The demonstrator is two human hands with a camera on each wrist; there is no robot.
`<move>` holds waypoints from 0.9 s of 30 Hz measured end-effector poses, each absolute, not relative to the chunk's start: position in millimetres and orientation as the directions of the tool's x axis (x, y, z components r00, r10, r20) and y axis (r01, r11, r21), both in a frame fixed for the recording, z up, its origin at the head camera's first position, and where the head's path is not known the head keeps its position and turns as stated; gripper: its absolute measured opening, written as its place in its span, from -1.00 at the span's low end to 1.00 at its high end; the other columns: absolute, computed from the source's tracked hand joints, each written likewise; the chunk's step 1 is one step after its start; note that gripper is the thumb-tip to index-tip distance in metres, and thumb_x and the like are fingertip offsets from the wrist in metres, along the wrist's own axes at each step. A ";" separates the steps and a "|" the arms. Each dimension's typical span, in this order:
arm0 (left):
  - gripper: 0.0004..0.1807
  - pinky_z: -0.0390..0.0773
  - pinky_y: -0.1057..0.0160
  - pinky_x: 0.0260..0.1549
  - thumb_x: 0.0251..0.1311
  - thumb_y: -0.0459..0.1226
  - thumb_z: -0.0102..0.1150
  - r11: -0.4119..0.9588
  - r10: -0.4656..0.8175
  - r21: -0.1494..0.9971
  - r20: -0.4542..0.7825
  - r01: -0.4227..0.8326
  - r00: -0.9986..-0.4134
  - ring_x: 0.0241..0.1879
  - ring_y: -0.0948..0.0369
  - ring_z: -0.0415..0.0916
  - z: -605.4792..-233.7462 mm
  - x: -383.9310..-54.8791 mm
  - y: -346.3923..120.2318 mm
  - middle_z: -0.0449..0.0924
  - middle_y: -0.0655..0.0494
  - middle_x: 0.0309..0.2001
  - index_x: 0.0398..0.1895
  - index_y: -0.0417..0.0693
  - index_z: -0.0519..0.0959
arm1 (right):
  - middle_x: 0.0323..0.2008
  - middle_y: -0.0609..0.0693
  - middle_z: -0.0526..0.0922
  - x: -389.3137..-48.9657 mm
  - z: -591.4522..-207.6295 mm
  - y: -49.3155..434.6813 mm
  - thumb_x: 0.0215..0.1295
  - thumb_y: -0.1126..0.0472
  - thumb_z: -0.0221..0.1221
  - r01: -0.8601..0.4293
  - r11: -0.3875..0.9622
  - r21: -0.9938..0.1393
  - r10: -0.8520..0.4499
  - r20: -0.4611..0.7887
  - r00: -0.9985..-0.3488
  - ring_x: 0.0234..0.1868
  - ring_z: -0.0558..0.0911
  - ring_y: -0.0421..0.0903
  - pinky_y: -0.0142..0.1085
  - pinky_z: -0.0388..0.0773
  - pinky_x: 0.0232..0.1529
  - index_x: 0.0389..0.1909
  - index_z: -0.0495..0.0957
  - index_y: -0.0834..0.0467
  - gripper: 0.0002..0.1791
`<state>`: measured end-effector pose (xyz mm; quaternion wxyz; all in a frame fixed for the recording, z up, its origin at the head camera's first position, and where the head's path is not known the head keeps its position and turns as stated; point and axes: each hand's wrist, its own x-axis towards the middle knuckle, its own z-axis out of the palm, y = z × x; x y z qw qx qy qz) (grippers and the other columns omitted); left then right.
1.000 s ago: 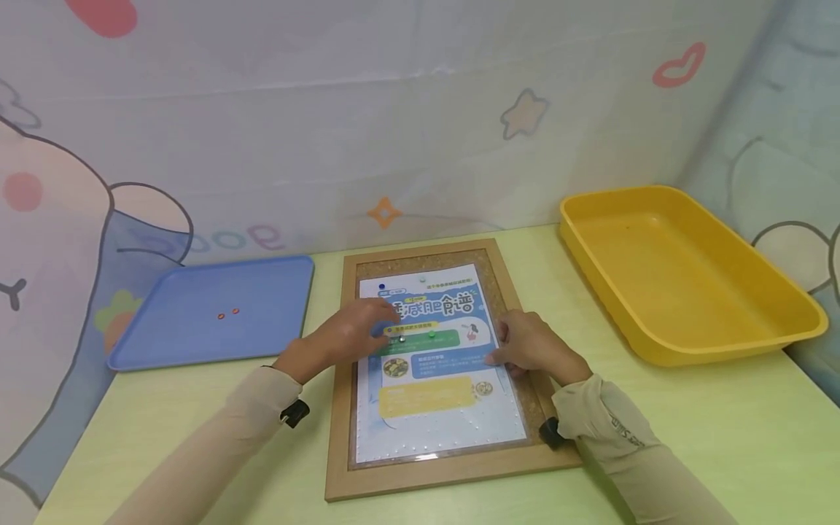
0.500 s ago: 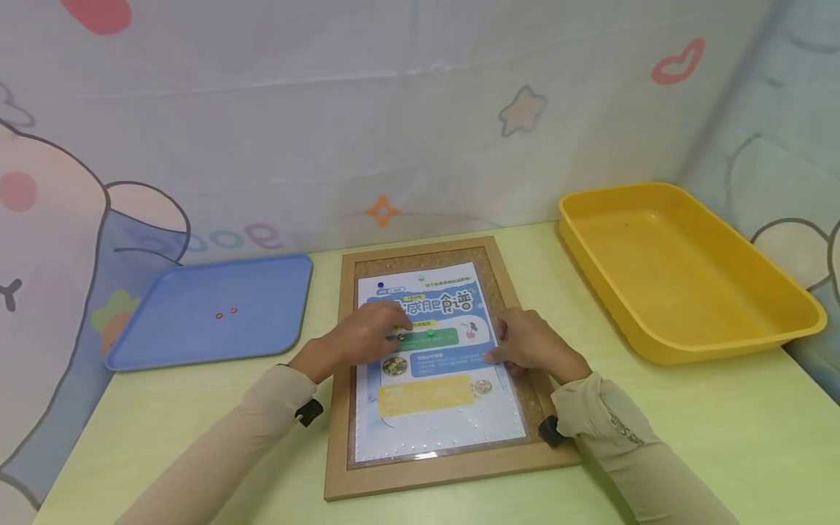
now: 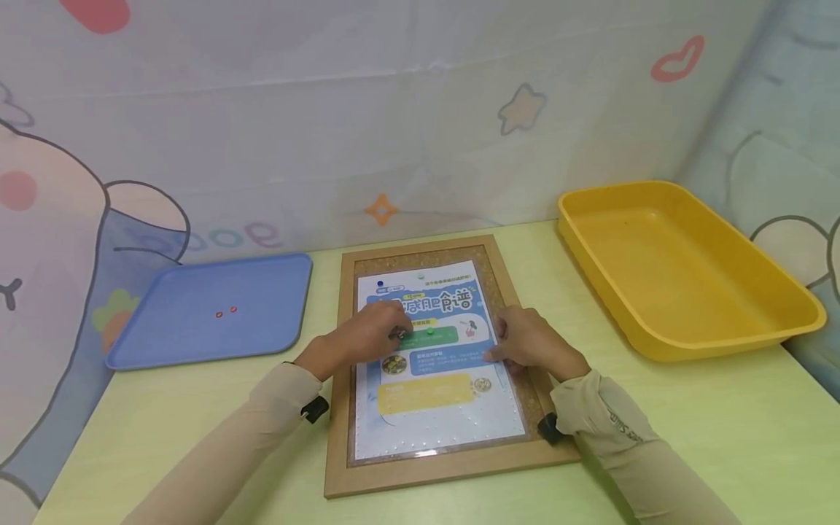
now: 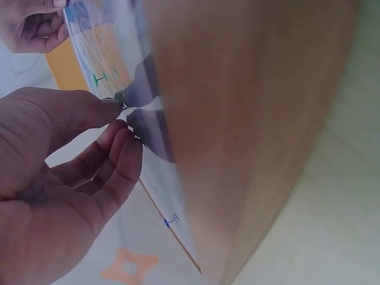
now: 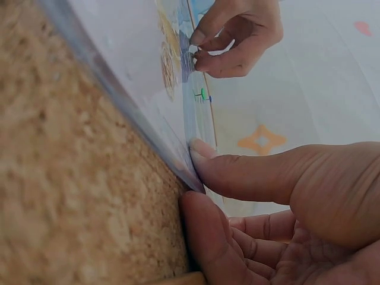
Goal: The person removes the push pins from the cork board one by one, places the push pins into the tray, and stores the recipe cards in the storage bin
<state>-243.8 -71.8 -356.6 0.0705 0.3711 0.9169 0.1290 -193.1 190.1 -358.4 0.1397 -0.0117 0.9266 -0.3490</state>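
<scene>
A framed cork board [image 3: 453, 478] carries a printed poster [image 3: 441, 430] in a clear plastic sleeve. My left hand [image 3: 367, 329] is over the poster's left half, thumb and fingertips pinching a dark push pin [image 4: 122, 102]. At the poster's right edge, my right hand [image 3: 531, 339] grips the sleeve [image 5: 133, 113]: in the right wrist view its thumb lies on top, with a finger under the edge against the cork. A green push pin [image 3: 430, 331] stands beside the left fingers. Near the top are a blue push pin [image 3: 380, 284] and a pale one.
On the left lies a blue tray [image 3: 197, 343] with two small reddish rings on it. A deep yellow bin [image 3: 656, 277] stands to the right. Behind the pale green table [image 3: 249, 408] hangs a printed cloth backdrop [image 3: 426, 131].
My left hand has moved slightly right across the poster, and its fingertips have come together on the dark push pin. The right hand has kept its hold on the sleeve's edge.
</scene>
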 end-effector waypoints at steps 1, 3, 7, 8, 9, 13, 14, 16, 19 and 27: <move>-0.75 0.44 0.23 -0.20 0.19 -0.47 0.23 0.687 0.704 0.289 -0.036 0.667 -0.710 -0.23 0.17 0.41 -356.3 -244.1 -71.4 0.63 0.04 -0.20 -0.07 -0.20 0.73 | -0.47 0.13 0.60 -193.3 -358.3 190.1 0.09 0.32 0.44 0.073 0.757 -0.649 -0.121 -0.249 -0.961 -0.65 0.53 -0.15 -0.41 0.55 -0.58 -0.33 0.42 0.29 -0.66; -0.75 0.41 0.23 -0.24 0.19 -0.48 0.22 0.683 0.709 0.292 -0.043 0.669 -0.704 -0.24 0.16 0.41 -355.7 -245.0 -70.2 0.65 0.03 -0.22 -0.09 -0.21 0.73 | -0.46 0.13 0.60 -193.4 -358.1 190.1 0.09 0.32 0.44 0.071 0.759 -0.648 -0.122 -0.249 -0.961 -0.64 0.54 -0.14 -0.41 0.55 -0.58 -0.33 0.42 0.29 -0.66; -0.76 0.41 0.24 -0.24 0.20 -0.47 0.21 0.693 0.699 0.306 -0.063 0.653 -0.712 -0.21 0.15 0.43 -355.4 -247.3 -67.8 0.70 0.01 -0.17 -0.10 -0.19 0.74 | -0.46 0.14 0.60 -193.8 -357.6 190.4 0.08 0.32 0.45 0.070 0.758 -0.648 -0.124 -0.249 -0.961 -0.65 0.54 -0.14 -0.40 0.55 -0.58 -0.33 0.42 0.29 -0.65; -0.76 0.42 0.24 -0.23 0.21 -0.47 0.21 0.698 0.694 0.312 -0.070 0.645 -0.717 -0.20 0.15 0.44 -355.4 -247.8 -67.4 0.71 0.00 -0.16 -0.10 -0.18 0.75 | -0.46 0.14 0.60 -193.9 -357.5 190.5 0.08 0.33 0.45 0.073 0.757 -0.649 -0.123 -0.250 -0.960 -0.65 0.54 -0.14 -0.41 0.55 -0.58 -0.33 0.42 0.29 -0.65; -0.76 0.43 0.24 -0.23 0.21 -0.46 0.20 0.703 0.688 0.315 -0.075 0.638 -0.722 -0.20 0.14 0.45 -355.5 -248.2 -67.2 0.72 0.00 -0.13 -0.10 -0.18 0.75 | -0.46 0.14 0.60 -194.0 -357.7 190.4 0.08 0.33 0.45 0.073 0.757 -0.649 -0.123 -0.251 -0.960 -0.65 0.54 -0.14 -0.41 0.55 -0.58 -0.32 0.42 0.29 -0.65; -0.80 0.48 0.22 -0.20 0.24 -0.43 0.21 0.718 0.672 0.321 -0.088 0.617 -0.736 -0.20 0.14 0.45 -356.9 -249.2 -67.4 0.71 -0.01 -0.13 -0.13 -0.16 0.74 | -0.46 0.14 0.60 -194.8 -358.8 190.0 0.08 0.33 0.45 0.078 0.756 -0.649 -0.122 -0.257 -0.959 -0.65 0.53 -0.14 -0.41 0.55 -0.58 -0.33 0.42 0.29 -0.65; -0.81 0.49 0.21 -0.20 0.25 -0.43 0.21 0.720 0.669 0.323 -0.089 0.614 -0.738 -0.20 0.14 0.45 -357.3 -249.3 -67.8 0.71 -0.01 -0.15 -0.14 -0.16 0.74 | -0.46 0.14 0.60 -195.0 -358.9 190.1 0.08 0.32 0.45 0.080 0.757 -0.649 -0.121 -0.259 -0.958 -0.65 0.54 -0.14 -0.41 0.55 -0.58 -0.33 0.42 0.29 -0.65; -0.84 0.49 0.20 -0.19 0.26 -0.41 0.22 0.724 0.664 0.324 -0.091 0.609 -0.742 -0.20 0.14 0.44 -358.2 -249.4 -68.3 0.69 0.01 -0.18 -0.17 -0.15 0.74 | -0.46 0.14 0.60 -195.1 -359.1 190.2 0.08 0.32 0.45 0.078 0.758 -0.648 -0.123 -0.259 -0.958 -0.65 0.54 -0.14 -0.41 0.55 -0.58 -0.33 0.42 0.29 -0.66; -0.87 0.48 0.21 -0.20 0.27 -0.41 0.21 0.727 0.660 0.329 -0.092 0.602 -0.746 -0.20 0.14 0.44 -358.6 -249.3 -68.3 0.66 0.04 -0.24 -0.23 -0.13 0.73 | -0.46 0.14 0.60 -194.7 -358.8 190.0 0.08 0.32 0.45 0.081 0.758 -0.647 -0.119 -0.260 -0.958 -0.65 0.54 -0.14 -0.41 0.55 -0.58 -0.33 0.42 0.29 -0.65; -0.84 0.43 0.26 -0.27 0.33 -0.35 0.16 0.746 0.642 0.343 -0.140 0.571 -0.754 -0.24 0.16 0.46 -357.0 -250.8 -64.2 0.53 0.11 -0.40 -0.43 -0.04 0.61 | -0.44 0.14 0.60 -193.2 -358.4 190.5 0.08 0.33 0.44 0.084 0.746 -0.660 -0.120 -0.258 -0.959 -0.61 0.55 -0.13 -0.40 0.57 -0.56 -0.32 0.42 0.30 -0.66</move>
